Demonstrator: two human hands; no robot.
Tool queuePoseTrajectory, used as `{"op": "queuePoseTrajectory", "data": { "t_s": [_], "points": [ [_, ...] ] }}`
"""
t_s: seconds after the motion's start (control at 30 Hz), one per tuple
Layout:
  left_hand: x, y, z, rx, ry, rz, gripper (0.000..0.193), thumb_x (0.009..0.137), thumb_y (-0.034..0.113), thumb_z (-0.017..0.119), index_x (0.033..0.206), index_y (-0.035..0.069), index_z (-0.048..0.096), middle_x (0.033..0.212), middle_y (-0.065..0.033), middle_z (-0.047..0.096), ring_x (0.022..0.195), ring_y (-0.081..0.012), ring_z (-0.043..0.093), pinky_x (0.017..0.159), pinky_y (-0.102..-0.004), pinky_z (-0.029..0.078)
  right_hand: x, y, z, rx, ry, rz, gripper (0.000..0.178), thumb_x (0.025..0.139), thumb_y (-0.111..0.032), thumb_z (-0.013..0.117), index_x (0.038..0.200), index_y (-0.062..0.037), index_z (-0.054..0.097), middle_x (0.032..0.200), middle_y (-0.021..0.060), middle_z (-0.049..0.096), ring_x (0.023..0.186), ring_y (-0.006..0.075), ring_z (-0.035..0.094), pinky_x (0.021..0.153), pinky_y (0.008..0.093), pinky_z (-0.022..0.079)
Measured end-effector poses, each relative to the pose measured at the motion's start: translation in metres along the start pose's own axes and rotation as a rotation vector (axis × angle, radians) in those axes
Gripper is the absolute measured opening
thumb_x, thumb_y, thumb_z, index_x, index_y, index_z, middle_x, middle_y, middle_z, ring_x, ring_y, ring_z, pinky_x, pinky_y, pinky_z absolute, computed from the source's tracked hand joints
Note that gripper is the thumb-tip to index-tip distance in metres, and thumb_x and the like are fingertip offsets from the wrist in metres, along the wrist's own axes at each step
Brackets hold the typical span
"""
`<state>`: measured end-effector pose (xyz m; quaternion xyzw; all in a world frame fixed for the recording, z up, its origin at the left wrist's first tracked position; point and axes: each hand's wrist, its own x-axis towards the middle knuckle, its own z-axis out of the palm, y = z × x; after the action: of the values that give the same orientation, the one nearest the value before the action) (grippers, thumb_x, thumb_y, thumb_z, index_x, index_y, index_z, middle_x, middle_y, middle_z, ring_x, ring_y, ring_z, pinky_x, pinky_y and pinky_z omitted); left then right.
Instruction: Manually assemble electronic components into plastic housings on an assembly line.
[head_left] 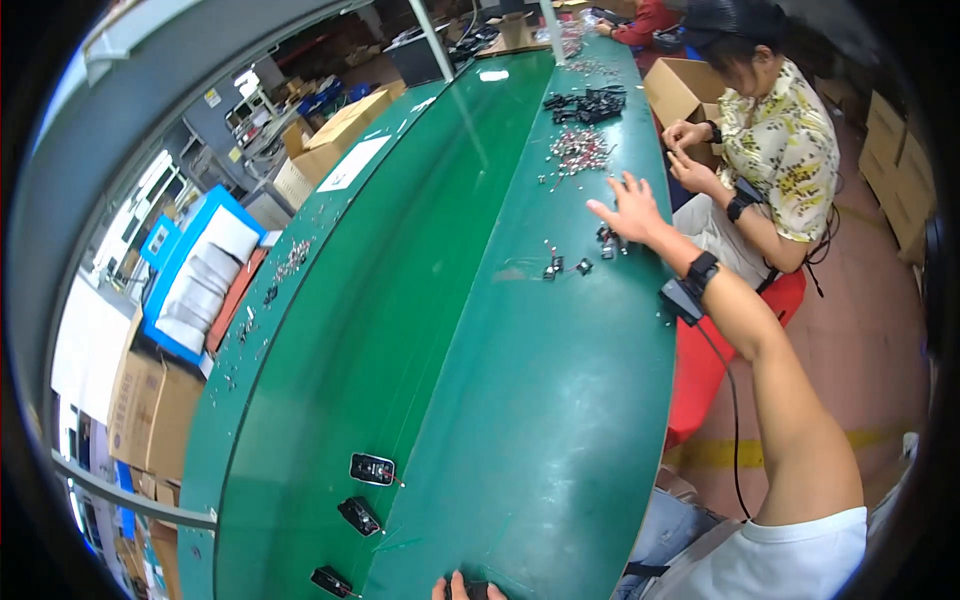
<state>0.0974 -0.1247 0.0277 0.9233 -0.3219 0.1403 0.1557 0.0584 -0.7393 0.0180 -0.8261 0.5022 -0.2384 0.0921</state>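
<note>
My right hand [635, 212] reaches far along the green workbench [540, 400], fingers spread, with nothing visible in it. Just below its palm lie small black parts [608, 240], partly covered by the hand. A few more small black pieces [555, 265] rest to its left. Beyond my fingertips is a pile of small red, white and silver parts [580, 150]. At the bottom edge my left hand [440, 588] shows only its fingertips, closed around a black plastic part [468, 590]; most of both is cut off.
Several black casings [373, 469] lie on the green conveyor belt [400, 330]. Black parts [585, 104] are heaped farther up the bench. A co-worker [770, 140] sits at right, both hands together, near a cardboard box [683, 90]. A blue bin [205, 270] stands across the belt.
</note>
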Motion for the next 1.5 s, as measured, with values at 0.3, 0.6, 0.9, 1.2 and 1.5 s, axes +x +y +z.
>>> {"op": "queuePoseTrajectory", "data": {
  "t_s": [0.3,0.6,0.9,1.2,1.5],
  "points": [
    [-0.003,-0.002,0.011,-0.017,0.032,-0.045,0.051,0.078,0.029,0.075,0.125,0.013,0.061,0.125,-0.0182,0.056,0.111,-0.0391,0.055,0.095,-0.0462,0.045,-0.075,-0.113,0.038,0.072,-0.225,-0.282,0.078,0.084,-0.069,0.049,0.133,-0.0089,0.056,0.143,0.0222,0.044,0.133,0.0464,0.033,0.112,0.0624,0.015],
    [0.009,0.0,0.021,-0.143,0.089,0.0,0.057,0.066,0.021,0.079,0.12,0.013,0.063,0.118,-0.0096,0.058,0.105,-0.0337,0.056,0.091,-0.0433,0.047,-0.161,-0.139,0.061,0.476,-0.109,-0.814,0.024,0.072,-0.001,0.056,0.087,-0.0089,0.074,0.096,0.0132,0.068,0.094,0.0335,0.061,0.087,0.0445,0.05],
    [0.008,0.009,0.024,0.013,0.101,-0.175,0.068,0.065,0.029,0.08,0.126,0.01,0.056,0.12,-0.0127,0.054,0.106,-0.0357,0.056,0.09,-0.0459,0.045,-0.25,-0.133,0.003,0.67,-0.268,-1.082,0.025,0.077,-0.018,0.069,0.101,-0.0116,0.067,0.112,0.0073,0.06,0.111,0.0299,0.054,0.096,0.0443,0.044],
    [0.007,0.007,0.022,0.104,0.03,-0.293,0.069,0.069,0.036,0.082,0.126,0.008,0.055,0.12,-0.0135,0.056,0.105,-0.0334,0.056,0.089,-0.0451,0.045,-0.259,-0.102,-0.017,0.42,-0.431,-1.052,0.058,0.08,-0.038,0.072,0.129,-0.0116,0.057,0.13,0.0146,0.054,0.125,0.0362,0.045,0.103,0.048,0.039],
    [0.013,0.013,0.023,-0.057,0.094,-0.191,0.069,0.067,0.019,0.082,0.128,0.007,0.052,0.124,-0.0142,0.053,0.111,-0.036,0.055,0.093,-0.0453,0.045,-0.275,-0.186,0.0,0.483,-0.609,-1.047,0.041,0.08,-0.022,0.069,0.119,-0.0097,0.064,0.105,0.0131,0.066,0.093,0.0333,0.065,0.077,0.0449,0.053]
  ]
}}
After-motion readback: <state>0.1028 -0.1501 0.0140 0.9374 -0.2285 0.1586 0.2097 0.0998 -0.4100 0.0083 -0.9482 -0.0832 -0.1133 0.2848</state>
